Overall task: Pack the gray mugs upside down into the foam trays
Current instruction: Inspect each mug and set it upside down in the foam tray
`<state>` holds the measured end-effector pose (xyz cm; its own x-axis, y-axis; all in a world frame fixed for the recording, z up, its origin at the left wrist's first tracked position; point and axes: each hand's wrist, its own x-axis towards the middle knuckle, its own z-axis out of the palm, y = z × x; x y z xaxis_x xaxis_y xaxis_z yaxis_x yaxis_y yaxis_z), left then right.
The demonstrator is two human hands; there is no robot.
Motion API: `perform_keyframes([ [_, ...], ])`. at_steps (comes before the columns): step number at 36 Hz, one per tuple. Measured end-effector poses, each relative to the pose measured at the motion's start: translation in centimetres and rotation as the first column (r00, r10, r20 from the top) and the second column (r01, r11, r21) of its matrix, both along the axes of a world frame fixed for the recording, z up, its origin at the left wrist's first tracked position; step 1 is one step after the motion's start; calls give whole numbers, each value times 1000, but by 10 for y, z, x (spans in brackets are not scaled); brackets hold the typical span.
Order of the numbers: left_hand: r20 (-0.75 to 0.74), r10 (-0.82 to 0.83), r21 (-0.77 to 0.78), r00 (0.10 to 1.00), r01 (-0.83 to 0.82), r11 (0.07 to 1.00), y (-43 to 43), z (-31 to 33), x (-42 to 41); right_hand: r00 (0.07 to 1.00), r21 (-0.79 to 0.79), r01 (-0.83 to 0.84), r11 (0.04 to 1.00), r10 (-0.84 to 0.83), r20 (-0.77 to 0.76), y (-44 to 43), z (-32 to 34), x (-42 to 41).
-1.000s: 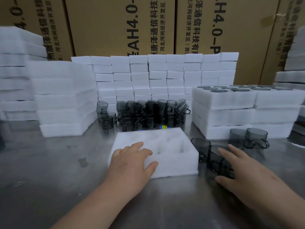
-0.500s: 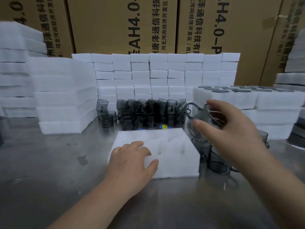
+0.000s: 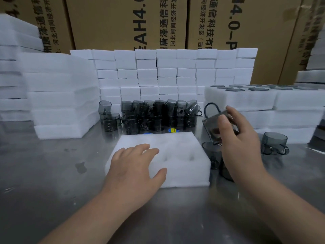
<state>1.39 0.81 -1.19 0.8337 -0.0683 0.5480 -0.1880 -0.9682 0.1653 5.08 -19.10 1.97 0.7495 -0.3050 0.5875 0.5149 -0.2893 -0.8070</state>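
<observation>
Our left hand (image 3: 133,166) lay flat on the near left corner of the foam tray (image 3: 184,155), fingers straight and spread, holding nothing. Our right hand (image 3: 241,138) gripped a gray mug (image 3: 210,127) in the air just right of the tray; the mug was tilted, its handle pointing up and left. Below it, two upright mugs (image 3: 211,155) stood on the tabletop (image 3: 52,173) beside the tray's right edge. A cluster of mugs (image 3: 153,117) stood behind the tray. Filled trays (image 3: 246,101) were stacked at the right, with mug bottoms showing on top.
</observation>
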Motion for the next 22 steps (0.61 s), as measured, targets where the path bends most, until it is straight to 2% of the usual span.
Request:
perform_keyframes([
  [5,-39,-12,37,999,13,999,0,-4,3,991,66,-106,992,110,-69,-2,-2,3],
  [8,-29,-26,24,999,27,999,1,-6,3,980,0,-164,986,163,-112,-1,-3,4],
  [14,-28,-29,12,999,30,999,1,-5,0,988,-158,-127,979,110,-109,6,-6,-2],
  [18,53,-64,-48,997,66,997,-1,-5,-5,985,-114,-161,980,153,-76,11,-6,-7],
  [22,194,-125,-200,973,164,966,-11,6,-13,972,-48,-234,971,233,-22,16,-6,-16],
])
